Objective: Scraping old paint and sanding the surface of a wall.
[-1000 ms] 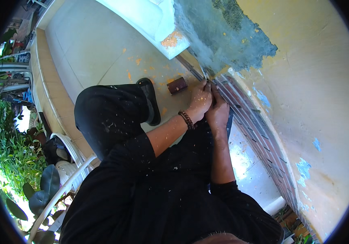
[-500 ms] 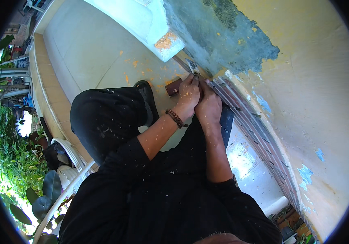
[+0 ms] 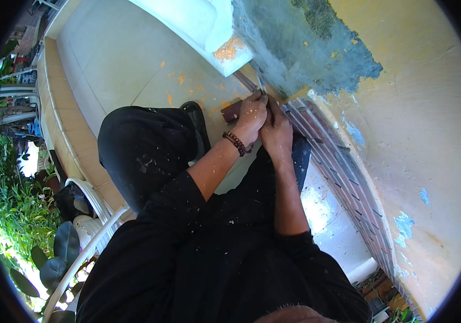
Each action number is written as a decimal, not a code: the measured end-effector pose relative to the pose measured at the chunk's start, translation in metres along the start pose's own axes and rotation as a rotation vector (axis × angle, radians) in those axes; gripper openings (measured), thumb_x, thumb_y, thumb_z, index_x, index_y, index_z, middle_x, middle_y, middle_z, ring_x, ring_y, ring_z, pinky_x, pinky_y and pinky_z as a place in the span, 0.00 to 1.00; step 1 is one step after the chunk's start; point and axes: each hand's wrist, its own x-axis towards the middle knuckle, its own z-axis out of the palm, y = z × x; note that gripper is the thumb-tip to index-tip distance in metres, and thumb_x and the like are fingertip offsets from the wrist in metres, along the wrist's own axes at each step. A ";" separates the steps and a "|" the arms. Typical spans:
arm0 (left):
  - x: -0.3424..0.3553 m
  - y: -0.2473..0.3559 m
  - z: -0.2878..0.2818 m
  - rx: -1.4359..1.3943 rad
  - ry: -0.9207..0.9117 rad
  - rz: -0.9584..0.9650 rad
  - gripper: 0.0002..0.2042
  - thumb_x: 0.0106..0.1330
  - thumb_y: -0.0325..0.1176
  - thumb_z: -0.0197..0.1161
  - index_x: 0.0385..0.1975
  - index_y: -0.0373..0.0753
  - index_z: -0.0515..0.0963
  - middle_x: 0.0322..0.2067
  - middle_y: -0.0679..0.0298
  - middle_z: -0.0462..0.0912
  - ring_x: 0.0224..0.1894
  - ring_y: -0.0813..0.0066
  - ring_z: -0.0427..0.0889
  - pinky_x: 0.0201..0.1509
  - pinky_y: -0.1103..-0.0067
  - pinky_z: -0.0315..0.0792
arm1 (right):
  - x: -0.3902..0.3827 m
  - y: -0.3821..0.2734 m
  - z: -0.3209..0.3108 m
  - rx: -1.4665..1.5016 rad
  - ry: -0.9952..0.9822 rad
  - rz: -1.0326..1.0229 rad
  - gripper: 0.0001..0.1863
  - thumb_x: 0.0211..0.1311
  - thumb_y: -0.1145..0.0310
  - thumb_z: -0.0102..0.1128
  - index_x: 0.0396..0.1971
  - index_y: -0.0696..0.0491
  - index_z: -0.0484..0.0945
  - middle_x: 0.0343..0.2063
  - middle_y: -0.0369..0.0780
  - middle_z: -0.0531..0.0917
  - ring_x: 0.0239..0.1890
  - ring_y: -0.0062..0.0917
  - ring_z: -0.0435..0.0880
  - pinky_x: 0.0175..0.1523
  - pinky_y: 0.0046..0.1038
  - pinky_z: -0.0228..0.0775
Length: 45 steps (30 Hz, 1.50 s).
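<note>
Both my hands meet low at the wall, just below the corner of a white ledge (image 3: 239,60). My left hand (image 3: 252,116), with a beaded bracelet at the wrist, is closed around a scraper. The scraper's narrow metal blade (image 3: 261,84) sticks out past the fingertips, seen nearly edge-on, close to the stripped grey patch (image 3: 306,59) of the wall. Against it, my right hand (image 3: 277,133) is closed too, its fingers curled by the scraper's handle, which the hands hide. Beside my left hand, a dark brown block (image 3: 231,112) lies on the floor.
Orange paint flakes (image 3: 181,79) lie scattered on the tiled floor (image 3: 117,64). Along the right runs a yellowish wall (image 3: 419,124) with a brown tiled skirting (image 3: 338,175). My bent knee (image 3: 128,134) is at left, with a curved white railing (image 3: 88,250) and plants (image 3: 23,194) beyond.
The view has shifted slightly, moving the wall and ledge rightward in it. The blade has turned from showing its flat side to nearly edge-on. Both hands stay together.
</note>
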 end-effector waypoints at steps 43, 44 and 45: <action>-0.017 0.016 0.003 0.273 0.091 0.273 0.25 0.77 0.29 0.58 0.71 0.31 0.66 0.58 0.55 0.81 0.54 0.77 0.79 0.59 0.80 0.72 | 0.018 0.038 0.062 1.352 -0.134 0.287 0.22 0.78 0.65 0.54 0.65 0.57 0.76 0.57 0.42 0.83 0.58 0.22 0.78 0.65 0.24 0.69; -0.013 0.015 -0.004 0.252 0.078 0.240 0.25 0.76 0.30 0.59 0.71 0.30 0.66 0.58 0.54 0.81 0.54 0.76 0.79 0.59 0.80 0.73 | 0.017 0.038 0.065 1.353 -0.143 0.277 0.22 0.78 0.65 0.54 0.65 0.57 0.76 0.57 0.42 0.83 0.58 0.22 0.78 0.65 0.24 0.69; -0.009 0.014 -0.008 0.231 0.064 0.208 0.25 0.76 0.30 0.59 0.70 0.29 0.66 0.57 0.54 0.81 0.54 0.75 0.80 0.59 0.80 0.73 | 0.012 0.039 0.068 1.216 -0.075 0.316 0.21 0.78 0.65 0.53 0.64 0.57 0.77 0.51 0.39 0.85 0.50 0.19 0.80 0.55 0.22 0.72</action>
